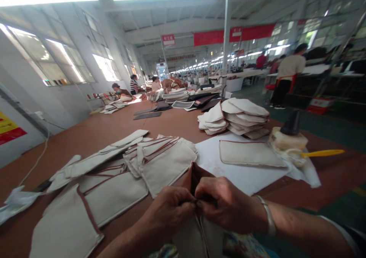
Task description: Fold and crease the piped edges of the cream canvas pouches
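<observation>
Close to my body, a cream fabric pouch piece (187,237) with brown lining hangs between my hands. My left hand (171,206) pinches its brown seam from the left. From the right, my right hand (225,201), with a bangle at the wrist, pinches the same seam, and the two sets of fingertips meet there. The brown lining (197,174) stands up in a fold beyond the fingers. What lies right between the fingertips is hidden. Just past my left hand lies a fanned pile of cream pouch pieces (168,162) with brown edging.
On white paper (208,155) lies a flat cream piece (251,153); beside it are a yellow-handled brush (323,153) and a container (287,139) with a dark cone-shaped object (291,124). A stack of cream pieces (246,115) stands behind. More pieces (63,223) cover the left side. Several people work farther off.
</observation>
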The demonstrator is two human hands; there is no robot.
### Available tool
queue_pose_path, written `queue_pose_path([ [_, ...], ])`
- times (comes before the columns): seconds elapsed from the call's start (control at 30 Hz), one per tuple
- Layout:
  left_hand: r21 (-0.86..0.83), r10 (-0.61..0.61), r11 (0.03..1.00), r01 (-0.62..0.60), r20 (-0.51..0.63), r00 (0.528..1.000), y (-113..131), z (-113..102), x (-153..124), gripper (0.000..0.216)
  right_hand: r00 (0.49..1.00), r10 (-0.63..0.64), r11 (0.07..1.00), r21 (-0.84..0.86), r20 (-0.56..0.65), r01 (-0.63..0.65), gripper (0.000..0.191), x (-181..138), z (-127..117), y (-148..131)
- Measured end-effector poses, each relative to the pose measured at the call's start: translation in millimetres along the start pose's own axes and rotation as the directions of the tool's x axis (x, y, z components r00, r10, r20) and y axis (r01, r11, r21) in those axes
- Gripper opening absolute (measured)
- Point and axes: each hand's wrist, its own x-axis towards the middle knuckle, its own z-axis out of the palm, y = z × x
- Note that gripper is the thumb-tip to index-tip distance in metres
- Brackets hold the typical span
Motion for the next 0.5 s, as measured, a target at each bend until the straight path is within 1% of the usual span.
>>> queue_pose_path([
  [0.03, -0.034, -0.012, 0.999, 0.012, 0.004, 1.0, -1, 0, 0, 0.021, 0.996, -0.086, 0.996, -0.039, -0.029, 0.085, 0.01, -1, 1, 0],
  [0.1, -0.147, -0.052, 0.988, 0.056, 0.027, 0.998, -5, 1, 0, 0.019, 0.965, -0.257, 0.961, -0.116, -0.045, 0.251, 0.011, -3, 1, 1],
  [0.17, -0.302, -0.087, 0.948, 0.098, 0.05, 0.995, -8, 2, -1, 0.019, 0.929, -0.371, 0.911, -0.196, -0.009, 0.362, 0.011, -4, -1, 1],
  [0.2, -0.374, -0.084, 0.922, 0.099, 0.058, 0.995, -9, 2, -1, 0.019, 0.913, -0.407, 0.886, -0.235, 0.021, 0.401, 0.011, -4, -3, 1],
  [0.27, -0.473, -0.057, 0.877, 0.089, 0.08, 0.995, -11, 3, -2, 0.024, 0.88, -0.468, 0.833, -0.295, 0.075, 0.468, 0.013, -5, -6, 2],
  [0.33, -0.506, -0.045, 0.857, 0.096, 0.111, 0.993, -13, 3, -2, 0.035, 0.847, -0.522, 0.788, -0.323, 0.101, 0.524, 0.017, -7, -7, 2],
  [0.37, -0.506, -0.05, 0.856, 0.112, 0.134, 0.99, -14, 4, -3, 0.038, 0.839, -0.534, 0.778, -0.329, 0.101, 0.535, 0.018, -8, -7, 3],
  [0.43, -0.477, -0.056, 0.87, 0.126, 0.157, 0.986, -15, 4, -3, 0.041, 0.845, -0.527, 0.786, -0.329, 0.085, 0.523, 0.017, -12, -7, 3],
  [0.5, -0.428, -0.042, 0.898, 0.104, 0.15, 0.988, -16, 4, -3, 0.044, 0.869, -0.49, 0.819, -0.305, 0.071, 0.486, 0.015, -16, -5, 3],
])
